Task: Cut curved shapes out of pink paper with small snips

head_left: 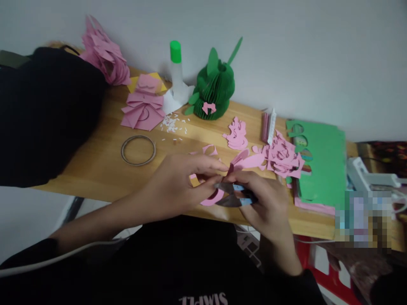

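My left hand [178, 184] pinches a pink paper piece [241, 162] by its lower edge, above the near side of the wooden table [95, 165]. My right hand [263, 203] is closed on a pair of scissors [233, 194] with blue handles, the blades open at the pink paper. A curled pink strip [211, 199] hangs below the blades. Pink paper scraps [281, 154] lie just behind my hands.
A green honeycomb paper figure [215, 87], a glue bottle with green cap [177, 76], folded pink paper shapes [143, 106], a tape ring [138, 150] and green sheets [321, 161] lie on the table. A black bag [44, 114] sits at left. A white glue gun [365, 176] lies at right.
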`<state>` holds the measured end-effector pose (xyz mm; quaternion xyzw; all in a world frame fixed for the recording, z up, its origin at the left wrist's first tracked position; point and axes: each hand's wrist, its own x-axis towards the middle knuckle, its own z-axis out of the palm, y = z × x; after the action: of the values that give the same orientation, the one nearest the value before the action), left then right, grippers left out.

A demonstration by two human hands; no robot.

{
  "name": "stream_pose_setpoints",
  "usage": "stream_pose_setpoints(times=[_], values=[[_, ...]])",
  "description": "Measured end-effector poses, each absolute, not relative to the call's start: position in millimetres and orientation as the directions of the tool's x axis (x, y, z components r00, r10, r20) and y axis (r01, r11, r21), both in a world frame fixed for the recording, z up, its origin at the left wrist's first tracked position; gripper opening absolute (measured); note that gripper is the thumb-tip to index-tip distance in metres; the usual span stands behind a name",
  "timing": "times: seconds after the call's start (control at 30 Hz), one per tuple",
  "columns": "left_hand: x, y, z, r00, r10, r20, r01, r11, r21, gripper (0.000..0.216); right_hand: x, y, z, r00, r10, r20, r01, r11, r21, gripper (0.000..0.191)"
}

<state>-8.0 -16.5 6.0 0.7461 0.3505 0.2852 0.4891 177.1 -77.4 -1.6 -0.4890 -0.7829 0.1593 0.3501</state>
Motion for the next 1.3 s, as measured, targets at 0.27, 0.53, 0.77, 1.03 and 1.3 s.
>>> stream_pose_setpoints(times=[0.27, 0.53, 0.77, 1.03, 1.3], values=[[-24.9, 9.5, 3.4, 0.505, 0.863, 0.018, 0.145, -0.105, 0.984, 0.013, 157.1, -38.8, 1.0, -0.402, 0.75, 0.525, 0.687, 0.626, -0.368, 0.016], [-32.9, 18.4, 11.4, 0.459, 0.887, 0.053, 0.121, -0.122, 0.985, 0.015, 148.3, -31.8, 4.0, -0.41, 0.724, 0.555, 0.702, 0.639, -0.315, 0.023], [-35.0, 19.8, 17.7, 0.448, 0.891, 0.067, 0.14, -0.143, 0.98, 0.014, 149.8, -33.3, 16.3, -0.399, 0.795, 0.457, 0.68, 0.591, -0.434, 0.019], [-24.8, 13.3, 7.2, 0.379, 0.912, 0.155, 0.16, -0.229, 0.96, 0.019, 134.2, -43.9, 0.6, 0.223, 0.916, 0.334, 0.48, 0.195, -0.855, 0.017], [-12.9, 8.9, 1.5, 0.373, 0.905, 0.205, 0.248, -0.31, 0.918, 0.021, 137.7, -39.8, 2.6, 0.28, 0.945, 0.169, 0.419, 0.038, -0.907, 0.023]])
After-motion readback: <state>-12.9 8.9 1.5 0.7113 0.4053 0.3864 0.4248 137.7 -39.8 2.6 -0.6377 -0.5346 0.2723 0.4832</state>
